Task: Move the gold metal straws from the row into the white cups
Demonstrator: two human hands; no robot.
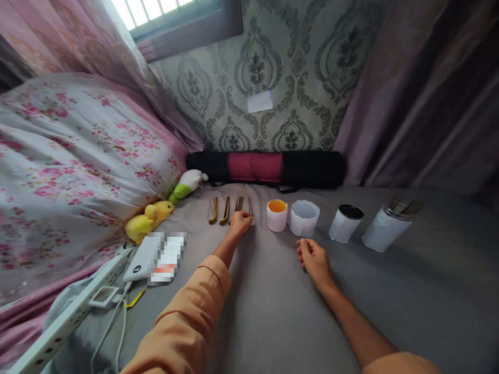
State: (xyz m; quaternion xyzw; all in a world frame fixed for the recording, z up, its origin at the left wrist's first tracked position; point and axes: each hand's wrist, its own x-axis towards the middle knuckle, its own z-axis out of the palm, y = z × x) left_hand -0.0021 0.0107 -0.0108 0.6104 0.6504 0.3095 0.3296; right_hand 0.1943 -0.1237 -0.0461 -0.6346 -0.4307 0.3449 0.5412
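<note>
Slender gold-coloured utensils (pixel 226 210) lie in several small groups on the grey sheet; their exact kind is too small to tell. My left hand (pixel 240 223) is closed in a pinch at the lower end of a thin gold-coloured utensil (pixel 250 205) at the right of the row, and partly covers the group beside it. Just in front of a white-wrapped cup (pixel 304 219), my right hand (pixel 315 258) hangs with its fingers curled together, and nothing shows in them. Left of that cup stands a smaller white-wrapped cup (pixel 277 217) with an orange-yellow inside.
Farther right are a white-wrapped can with a black top (pixel 345 223) and a wrapped container (pixel 388 228) holding thin sticks or utensils. A black and maroon bag (pixel 255 167) lies along the wall. Plush toys (pixel 152 215), a white device (pixel 145 257) and a power strip (pixel 74 311) are on the left.
</note>
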